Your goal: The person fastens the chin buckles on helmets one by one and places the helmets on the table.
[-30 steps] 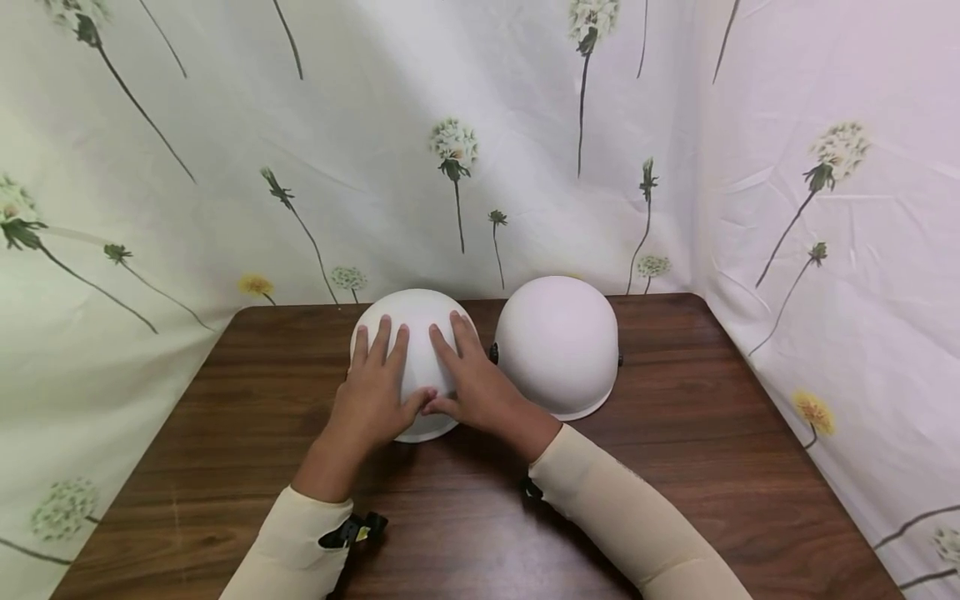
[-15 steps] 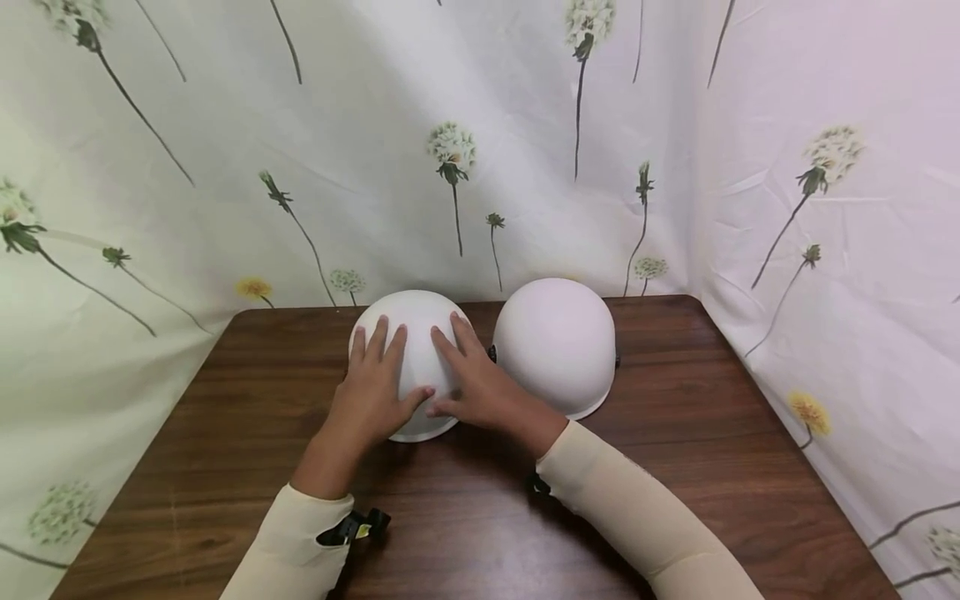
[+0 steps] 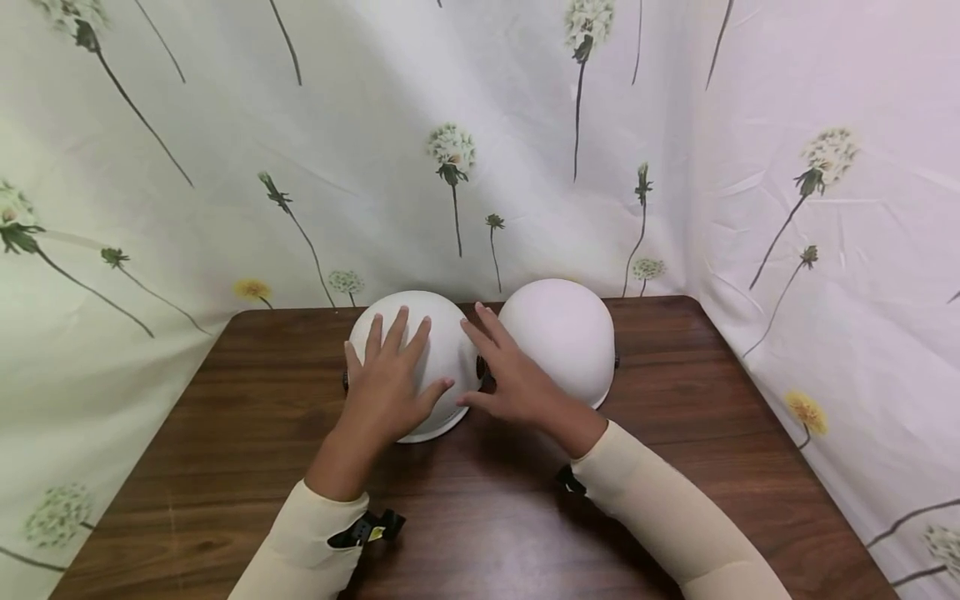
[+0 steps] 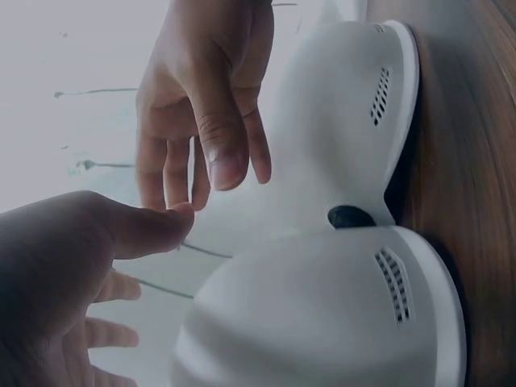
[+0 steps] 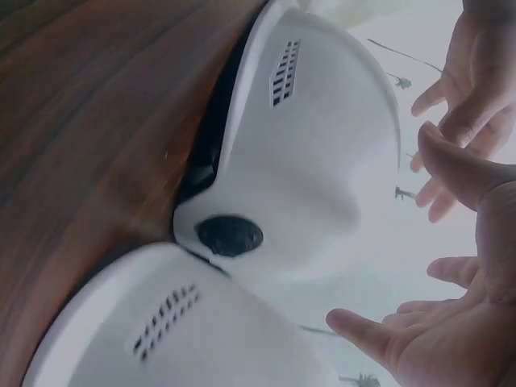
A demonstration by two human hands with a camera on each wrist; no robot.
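Two white helmets with slotted vents and black side knobs sit dome-up, side by side on the table. Over the left helmet (image 3: 438, 312) hovers my left hand (image 3: 386, 392), fingers spread and straight; the left wrist view shows a gap between its fingers and the shell. My right hand (image 3: 517, 383) is in the air in front of the space between the helmets, fingers extended, partly covering the right helmet (image 3: 562, 333). Neither hand holds anything. In the right wrist view, a black knob (image 5: 230, 235) shows on the left helmet's side, close to the other helmet.
The dark wood table (image 3: 480, 525) extends in front and to both sides. Behind it and at the sides hangs a white cloth (image 3: 360, 167) printed with dandelions. Black straps (image 3: 367, 529) are worn at the wrists.
Both hands were on the left helmet. The right hand has moved off it to the right; the left hand has shifted slightly right and lifted. The helmets have stayed about where they were.
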